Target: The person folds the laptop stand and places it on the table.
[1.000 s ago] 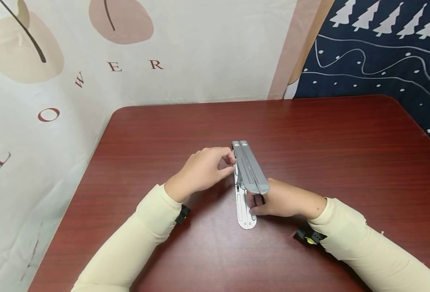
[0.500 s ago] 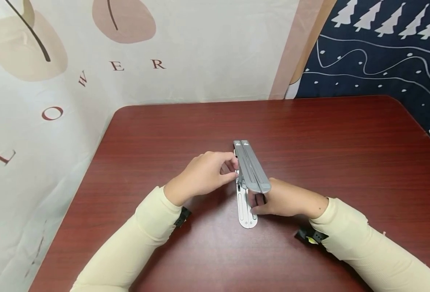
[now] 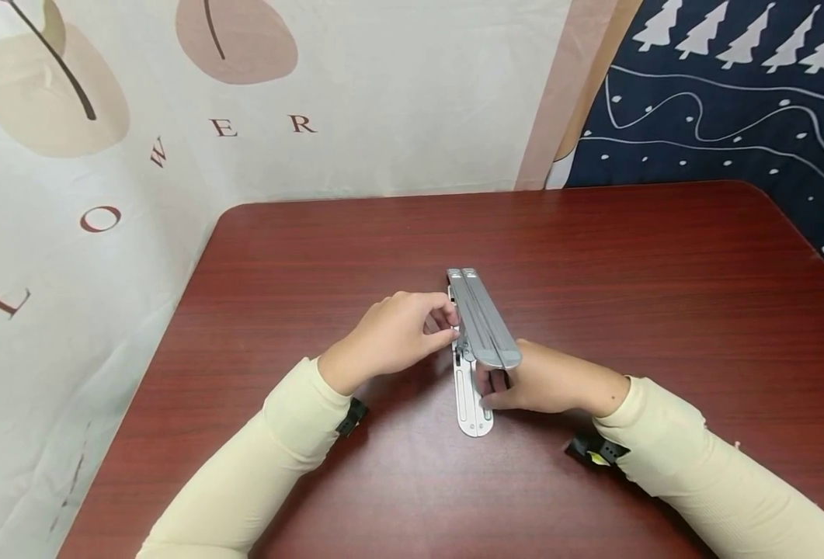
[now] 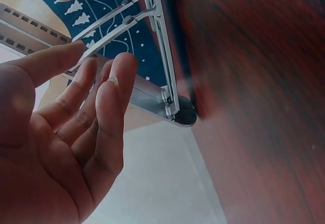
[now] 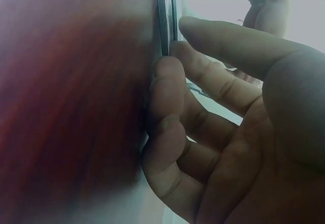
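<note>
A folding silver laptop stand (image 3: 483, 318) stands in the middle of the table, its slotted upper rails raised at a slant over the flat base (image 3: 467, 400). My left hand (image 3: 392, 335) is at its left side, pinching a thin support strut (image 4: 118, 32) between thumb and index finger; the other fingers curve loosely beside it. From the right, my right hand (image 3: 547, 380) grips the base under the raised rails, thumb toward me. In the right wrist view, its fingertips (image 5: 169, 71) lie along the base's edge, low against the table.
The stand rests on a dark red wooden table (image 3: 314, 248) with rounded far corners. Behind it hangs a pale cloth (image 3: 412, 93) with printed letters, and a navy cloth (image 3: 719, 116) with white trees at the right. Black bands (image 3: 596, 450) circle both wrists.
My left hand has shifted slightly toward me and to the right along the stand's side. My right hand and the stand look nearly the same.
</note>
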`<state>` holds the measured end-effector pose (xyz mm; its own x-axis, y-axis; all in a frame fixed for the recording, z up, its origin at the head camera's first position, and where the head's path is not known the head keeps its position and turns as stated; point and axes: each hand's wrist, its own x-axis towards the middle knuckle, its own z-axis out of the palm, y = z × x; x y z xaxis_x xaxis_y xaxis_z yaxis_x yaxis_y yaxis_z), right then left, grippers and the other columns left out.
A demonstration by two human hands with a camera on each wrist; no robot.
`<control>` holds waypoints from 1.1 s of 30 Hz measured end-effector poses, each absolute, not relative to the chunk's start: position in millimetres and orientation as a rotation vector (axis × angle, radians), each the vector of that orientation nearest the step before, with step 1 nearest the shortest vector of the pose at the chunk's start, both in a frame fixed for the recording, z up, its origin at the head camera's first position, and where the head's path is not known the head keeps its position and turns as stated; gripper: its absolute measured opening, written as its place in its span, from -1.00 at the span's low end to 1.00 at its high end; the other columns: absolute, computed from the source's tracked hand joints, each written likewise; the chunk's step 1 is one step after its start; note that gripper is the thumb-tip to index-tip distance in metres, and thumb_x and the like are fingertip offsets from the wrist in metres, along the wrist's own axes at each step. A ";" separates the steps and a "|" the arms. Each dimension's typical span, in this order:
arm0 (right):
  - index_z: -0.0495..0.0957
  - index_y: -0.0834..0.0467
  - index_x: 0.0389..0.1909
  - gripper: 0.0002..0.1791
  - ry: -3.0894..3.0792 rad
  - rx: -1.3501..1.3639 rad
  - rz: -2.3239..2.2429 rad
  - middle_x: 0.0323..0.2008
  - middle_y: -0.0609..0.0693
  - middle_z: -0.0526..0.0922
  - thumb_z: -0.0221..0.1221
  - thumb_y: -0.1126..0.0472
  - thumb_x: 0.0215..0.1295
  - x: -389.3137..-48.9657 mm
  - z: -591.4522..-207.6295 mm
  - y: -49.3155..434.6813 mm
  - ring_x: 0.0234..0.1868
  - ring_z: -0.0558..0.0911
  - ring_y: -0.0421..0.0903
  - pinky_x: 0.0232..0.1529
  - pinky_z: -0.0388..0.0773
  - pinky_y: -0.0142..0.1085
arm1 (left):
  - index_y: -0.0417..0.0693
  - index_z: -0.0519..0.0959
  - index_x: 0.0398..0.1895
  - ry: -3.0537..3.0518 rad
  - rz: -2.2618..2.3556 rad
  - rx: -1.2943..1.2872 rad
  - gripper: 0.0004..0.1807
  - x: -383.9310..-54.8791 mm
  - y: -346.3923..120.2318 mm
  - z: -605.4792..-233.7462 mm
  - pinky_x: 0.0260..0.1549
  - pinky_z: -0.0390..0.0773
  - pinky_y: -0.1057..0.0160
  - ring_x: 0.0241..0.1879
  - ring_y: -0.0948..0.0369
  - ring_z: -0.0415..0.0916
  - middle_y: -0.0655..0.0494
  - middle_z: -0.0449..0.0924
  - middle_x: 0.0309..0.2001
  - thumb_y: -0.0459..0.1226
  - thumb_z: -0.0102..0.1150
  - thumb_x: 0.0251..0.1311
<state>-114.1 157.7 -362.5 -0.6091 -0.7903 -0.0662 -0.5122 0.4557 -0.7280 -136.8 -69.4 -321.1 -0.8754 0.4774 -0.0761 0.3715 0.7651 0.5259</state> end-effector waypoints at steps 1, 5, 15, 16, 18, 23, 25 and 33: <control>0.58 0.02 -0.45 -0.84 2.311 -1.097 -0.957 -0.53 -0.21 0.54 0.38 0.30 0.10 -114.1 -362.1 158.0 -0.48 0.48 -0.39 -0.44 0.47 -0.43 | 0.23 0.61 -0.23 2.757 0.758 0.668 -0.92 -136.9 -69.5 -321.5 -0.35 0.48 0.23 -0.41 0.37 0.53 0.42 0.70 -0.33 -0.11 0.31 0.24; 0.59 0.03 -0.42 -0.86 2.318 -1.090 -0.935 -0.53 -0.22 0.57 0.38 0.28 0.13 -115.4 -360.1 159.8 -0.48 0.49 -0.39 -0.46 0.48 -0.43 | 0.24 0.61 -0.24 2.765 0.754 0.664 -0.92 -136.6 -69.6 -321.8 -0.34 0.48 0.21 -0.40 0.38 0.54 0.42 0.70 -0.33 -0.10 0.31 0.25; 0.66 0.11 -0.18 -0.79 2.464 -0.994 -0.913 -0.47 -0.20 0.65 0.36 0.30 0.14 -127.0 -348.7 168.4 -0.51 0.50 -0.36 -0.44 0.50 -0.42 | 0.21 0.61 -0.27 2.778 0.733 0.681 -0.94 -136.6 -68.3 -321.8 -0.32 0.50 0.19 -0.39 0.39 0.54 0.44 0.71 -0.33 -0.12 0.30 0.26; 0.67 0.11 -0.16 -0.78 2.484 -0.973 -0.927 -0.46 -0.20 0.66 0.35 0.31 0.15 -128.2 -347.3 169.5 -0.51 0.51 -0.35 -0.43 0.50 -0.41 | 0.21 0.61 -0.27 2.778 0.734 0.682 -0.94 -136.7 -68.3 -322.0 -0.33 0.49 0.19 -0.39 0.39 0.54 0.44 0.71 -0.33 -0.12 0.30 0.26; 0.67 0.08 -0.26 -0.84 2.529 -0.908 -0.955 -0.51 -0.20 0.65 0.33 0.33 0.14 -130.4 -345.6 170.9 -0.54 0.52 -0.32 -0.47 0.48 -0.40 | 0.21 0.61 -0.27 2.778 0.736 0.682 -0.94 -136.7 -68.2 -322.4 -0.33 0.49 0.20 -0.39 0.39 0.54 0.43 0.71 -0.33 -0.12 0.30 0.25; 0.60 0.03 -0.43 -0.89 2.662 -0.775 -1.052 -0.57 -0.18 0.59 0.28 0.32 0.18 -134.6 -344.6 170.9 -0.51 0.52 -0.22 -0.49 0.45 -0.39 | 0.22 0.61 -0.28 2.777 0.744 0.673 -0.94 -136.7 -68.4 -322.6 -0.34 0.48 0.21 -0.40 0.40 0.54 0.42 0.71 -0.34 -0.11 0.31 0.26; 0.61 0.07 -0.40 -0.92 2.693 -0.746 -1.100 -0.54 -0.15 0.60 0.27 0.31 0.19 -135.8 -344.4 171.0 -0.48 0.54 -0.20 -0.45 0.47 -0.38 | 0.22 0.61 -0.28 2.773 0.750 0.667 -0.94 -136.7 -68.7 -322.2 -0.35 0.48 0.20 -0.40 0.39 0.55 0.42 0.71 -0.34 -0.11 0.31 0.26; 0.62 0.18 -0.33 -0.93 2.712 -0.670 -1.291 -0.47 -0.05 0.65 0.33 0.29 0.23 -138.6 -342.1 169.3 -0.43 0.58 -0.15 -0.37 0.52 -0.38 | 0.24 0.62 -0.26 2.768 0.776 0.622 -0.94 -138.0 -71.3 -321.3 -0.35 0.48 0.20 -0.41 0.38 0.54 0.42 0.69 -0.34 -0.08 0.30 0.26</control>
<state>-138.6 169.3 -342.1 -0.9032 -0.4105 0.1255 -0.3562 0.5537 -0.7527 -138.0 -71.3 -321.3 -0.8913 0.4469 -0.0769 0.3418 0.7735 0.5338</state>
